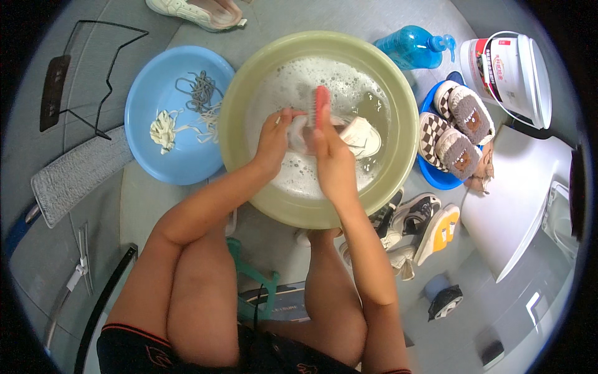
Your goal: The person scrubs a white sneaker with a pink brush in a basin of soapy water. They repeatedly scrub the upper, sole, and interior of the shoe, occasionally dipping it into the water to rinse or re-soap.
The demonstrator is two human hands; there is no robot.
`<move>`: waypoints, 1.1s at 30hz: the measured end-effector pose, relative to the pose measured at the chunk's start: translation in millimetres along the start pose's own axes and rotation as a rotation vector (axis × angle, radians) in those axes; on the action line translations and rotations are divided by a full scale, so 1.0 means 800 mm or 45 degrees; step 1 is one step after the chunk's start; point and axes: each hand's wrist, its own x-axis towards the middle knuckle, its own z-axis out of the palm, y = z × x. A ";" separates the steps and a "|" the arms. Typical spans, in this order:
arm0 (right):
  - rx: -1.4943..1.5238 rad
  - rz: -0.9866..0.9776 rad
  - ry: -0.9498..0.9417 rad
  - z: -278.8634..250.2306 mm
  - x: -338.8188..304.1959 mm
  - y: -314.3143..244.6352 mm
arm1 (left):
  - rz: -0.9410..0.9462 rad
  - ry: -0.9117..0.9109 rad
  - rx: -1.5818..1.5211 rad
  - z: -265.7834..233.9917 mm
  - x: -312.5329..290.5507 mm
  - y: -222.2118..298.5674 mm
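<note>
In front of me stands a large olive-green basin (398,168) of sudsy water. Over the water lies a white shoe (362,138), its rounded toe pointing right. The shoe's left end is gripped by my left hand (273,140), fingers closed around it. My right hand (335,156) is wrapped round a red scrubbing brush (322,100), held upright with its bristles facing left, against or just over the shoe; contact cannot be made out. Left of this basin, a light-blue basin (144,156) holds grey shoelaces (199,92) and white shoelaces (164,132).
A blue pump bottle (411,47) and a white bucket (511,78) stand at the far right. Fuzzy checkered slippers (458,134) sit in a blue tub. Several shoes (417,218) lie right of my legs, another shoe (202,12) at the back. A mop head (84,174) leans at left.
</note>
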 end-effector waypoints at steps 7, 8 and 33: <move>-0.047 -0.064 0.069 -0.030 -0.038 -0.002 | -0.046 -0.118 -0.104 -0.002 -0.009 0.014; -0.135 -0.148 0.082 -0.024 -0.043 0.001 | -0.059 -0.123 -0.110 0.000 -0.010 0.016; -0.249 -0.108 0.121 -0.007 -0.020 0.043 | 0.315 -0.151 0.495 0.033 0.003 0.019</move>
